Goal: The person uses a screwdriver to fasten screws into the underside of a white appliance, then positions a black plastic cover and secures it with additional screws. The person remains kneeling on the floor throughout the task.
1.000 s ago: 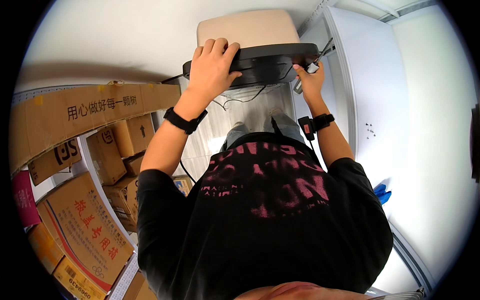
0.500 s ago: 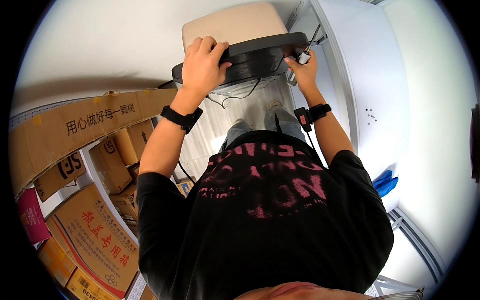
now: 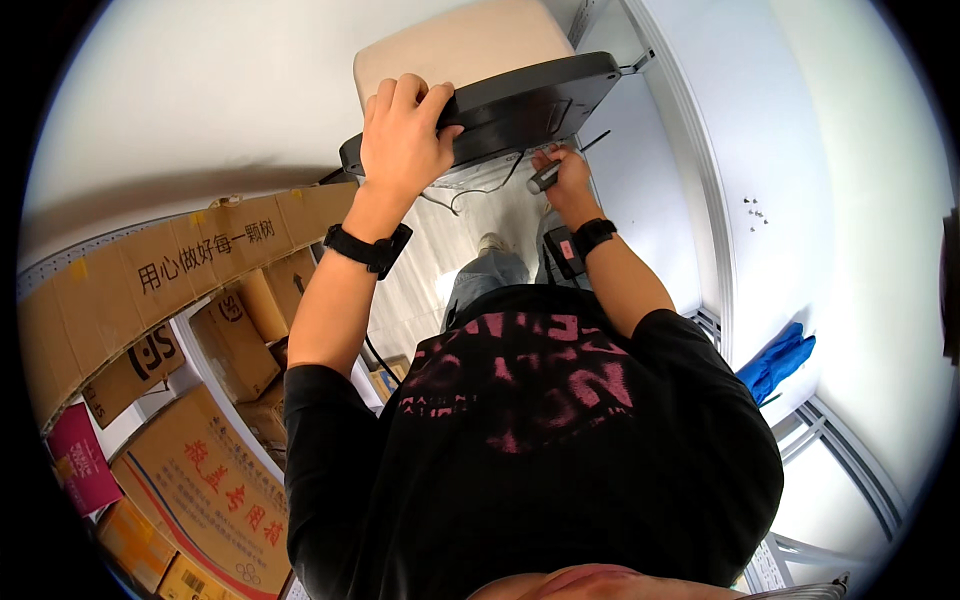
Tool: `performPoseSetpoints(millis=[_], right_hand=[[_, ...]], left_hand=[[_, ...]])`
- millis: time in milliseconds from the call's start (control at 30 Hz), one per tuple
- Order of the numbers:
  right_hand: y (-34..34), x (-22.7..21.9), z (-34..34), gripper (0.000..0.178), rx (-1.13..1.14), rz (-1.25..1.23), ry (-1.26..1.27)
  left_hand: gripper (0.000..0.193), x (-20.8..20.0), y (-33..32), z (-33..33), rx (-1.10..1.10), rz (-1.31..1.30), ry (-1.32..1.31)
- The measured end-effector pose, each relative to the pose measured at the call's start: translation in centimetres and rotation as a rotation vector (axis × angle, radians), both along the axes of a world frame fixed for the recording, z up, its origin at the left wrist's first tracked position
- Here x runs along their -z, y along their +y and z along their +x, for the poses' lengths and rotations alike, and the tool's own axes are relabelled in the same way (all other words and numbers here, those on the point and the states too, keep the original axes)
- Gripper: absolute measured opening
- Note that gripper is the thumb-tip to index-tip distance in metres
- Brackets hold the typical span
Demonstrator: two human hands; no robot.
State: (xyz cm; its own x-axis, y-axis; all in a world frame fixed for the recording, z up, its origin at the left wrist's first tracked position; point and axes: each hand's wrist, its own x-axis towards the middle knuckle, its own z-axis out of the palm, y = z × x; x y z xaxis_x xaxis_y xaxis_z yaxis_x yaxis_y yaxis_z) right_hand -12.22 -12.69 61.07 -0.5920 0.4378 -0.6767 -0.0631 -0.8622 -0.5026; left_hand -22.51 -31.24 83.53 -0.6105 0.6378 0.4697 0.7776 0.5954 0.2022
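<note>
A black panel [image 3: 510, 107] with a curved rim is tilted up in front of me, against a beige rounded body [image 3: 470, 50]. My left hand [image 3: 405, 135] is closed over the panel's upper edge, thumb on the dark face and fingers curled behind. Lower and to the right, beneath the panel's right part, my right hand [image 3: 568, 180] is closed round a screwdriver [image 3: 543, 180]. Its grey handle points down-left and its dark shaft sticks out up-right. A dark cable [image 3: 480, 186] loops under the panel. What the right fingertips touch is hard to make out.
At the left, a shelf with cardboard boxes [image 3: 200, 480] stands behind a long cardboard strip [image 3: 220, 240]. To the right, a white surface [image 3: 780, 150] bears several small screws [image 3: 755, 212] and a blue cloth-like thing [image 3: 780, 360]. A metal rail [image 3: 700, 160] runs along its edge.
My right hand has come off the panel's right end and moved down and left with the screwdriver, which has turned over. The panel's right end has risen slightly. My left hand keeps its grip.
</note>
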Motion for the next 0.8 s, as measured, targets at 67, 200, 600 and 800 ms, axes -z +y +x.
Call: performPoseSetpoints(millis=[67, 200, 600, 800], right_hand=[[-1.5, -0.3, -0.8, 0.022, 0.036, -0.081, -0.018], [-1.8, 0.1, -2.2, 0.018, 0.11, -0.2, -0.027], [-1.1, 0.0, -0.4, 0.018, 0.039, -0.101, -0.013], [2.5, -2.3, 3.8, 0.004, -0.028, -0.08, -0.045]], left_hand=[[0.041, 0.2, -0.3, 0.1, 0.002, 0.006, -0.001], [0.044, 0.1, -0.2, 0.5, -0.008, 0.003, -0.007], [0.045, 0.3, -0.9, 0.6, -0.012, -0.063, 0.039], [0.048, -0.5, -0.7, 0.7, -0.01, -0.086, -0.002]])
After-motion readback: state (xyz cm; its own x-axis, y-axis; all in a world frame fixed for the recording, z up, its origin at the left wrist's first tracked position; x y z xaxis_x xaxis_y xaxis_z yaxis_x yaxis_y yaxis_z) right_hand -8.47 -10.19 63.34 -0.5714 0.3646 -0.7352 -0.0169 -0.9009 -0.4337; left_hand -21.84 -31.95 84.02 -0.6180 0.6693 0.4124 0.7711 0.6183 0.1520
